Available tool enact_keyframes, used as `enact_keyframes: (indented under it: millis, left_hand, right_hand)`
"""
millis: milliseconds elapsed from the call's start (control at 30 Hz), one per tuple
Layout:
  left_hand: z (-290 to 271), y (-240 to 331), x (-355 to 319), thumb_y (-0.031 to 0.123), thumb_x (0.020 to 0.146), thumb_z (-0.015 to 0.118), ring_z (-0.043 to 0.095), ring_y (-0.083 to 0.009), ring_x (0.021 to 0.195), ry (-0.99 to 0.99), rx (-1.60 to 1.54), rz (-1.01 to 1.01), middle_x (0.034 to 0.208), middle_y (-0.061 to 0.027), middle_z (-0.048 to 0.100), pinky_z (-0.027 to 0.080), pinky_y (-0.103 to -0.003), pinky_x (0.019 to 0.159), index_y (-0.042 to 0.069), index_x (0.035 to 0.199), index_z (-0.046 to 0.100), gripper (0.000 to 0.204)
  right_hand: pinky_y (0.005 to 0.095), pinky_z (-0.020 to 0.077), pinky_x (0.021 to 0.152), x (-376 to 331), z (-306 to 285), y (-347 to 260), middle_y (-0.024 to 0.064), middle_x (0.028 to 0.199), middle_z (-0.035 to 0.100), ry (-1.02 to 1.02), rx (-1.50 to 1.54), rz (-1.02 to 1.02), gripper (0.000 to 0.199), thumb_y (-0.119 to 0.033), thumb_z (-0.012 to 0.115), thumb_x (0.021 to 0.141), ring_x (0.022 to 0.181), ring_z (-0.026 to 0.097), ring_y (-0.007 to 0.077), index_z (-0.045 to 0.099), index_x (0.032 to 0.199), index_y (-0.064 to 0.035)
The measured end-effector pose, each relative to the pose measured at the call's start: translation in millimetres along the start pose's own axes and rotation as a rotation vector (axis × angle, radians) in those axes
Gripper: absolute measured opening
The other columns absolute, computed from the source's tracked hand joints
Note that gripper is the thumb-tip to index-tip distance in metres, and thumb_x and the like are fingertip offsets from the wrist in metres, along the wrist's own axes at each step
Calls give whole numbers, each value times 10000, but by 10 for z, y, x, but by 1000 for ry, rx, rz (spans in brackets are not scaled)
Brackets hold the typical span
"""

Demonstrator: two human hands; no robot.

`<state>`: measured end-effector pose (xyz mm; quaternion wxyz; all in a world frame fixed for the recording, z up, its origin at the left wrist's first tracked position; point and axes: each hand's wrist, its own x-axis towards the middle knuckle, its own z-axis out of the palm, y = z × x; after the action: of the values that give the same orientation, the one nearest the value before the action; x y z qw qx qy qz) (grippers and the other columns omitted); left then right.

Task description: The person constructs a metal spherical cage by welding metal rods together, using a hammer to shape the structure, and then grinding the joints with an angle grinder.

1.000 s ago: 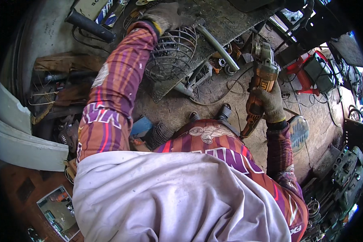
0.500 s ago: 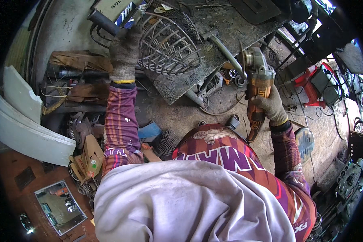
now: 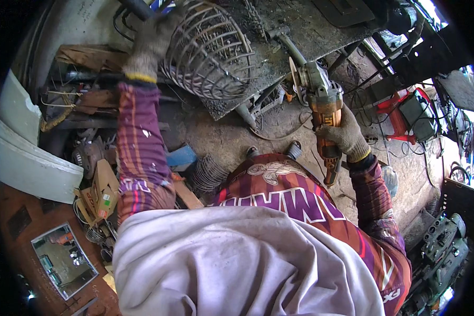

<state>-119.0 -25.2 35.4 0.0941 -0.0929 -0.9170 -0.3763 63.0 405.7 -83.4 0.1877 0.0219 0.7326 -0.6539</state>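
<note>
Right hand (image 3: pixel 345 136), grasping orange-black angle grinder (image 3: pixel 326 107), has neared bench (image 3: pixel 326 34) edge. Left hand (image 3: pixel 150 46), hold unclear, at curved grey-metal basket (image 3: pixel 208 58): likely positioning, needing steadiness.

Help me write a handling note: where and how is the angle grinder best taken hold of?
Probably by the angle grinder's slim body, behind its metal head, coming from the person's right. The body is long and narrow enough to wrap, and the disc sits on the head's left, so this side should keep fingers clear. The right hand grips it there.
</note>
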Motion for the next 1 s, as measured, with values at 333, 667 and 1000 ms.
enact_keyframes:
  millis: [333,667,1000]
  left_hand:
    - [1003,-217,1310,641,866,583,633,-309,1051,-474,540,-36,1128,-189,669,496,-415,884,26,1209,652,707]
    - [1223,717,420,718,823,575,670,-367,968,-625,988,125,1060,-230,682,528,-451,817,30,1188,656,783]
    - [1256,674,45,580,849,643,677,-359,966,-257,993,203,986,-217,688,516,-483,834,15,1067,665,606]
  right_hand:
    - [367,512,867,-245,303,-22,129,1073,671,12,-292,57,731,-225,847,646,964,651,221,530,1276,-32]
    - [417,527,846,-400,592,172,240,1064,669,56,-620,128,743,-282,838,623,997,669,380,527,1234,6]
    - [385,513,855,-322,575,200,155,1100,667,-26,-494,45,720,-223,854,648,973,654,257,526,1263,-44]
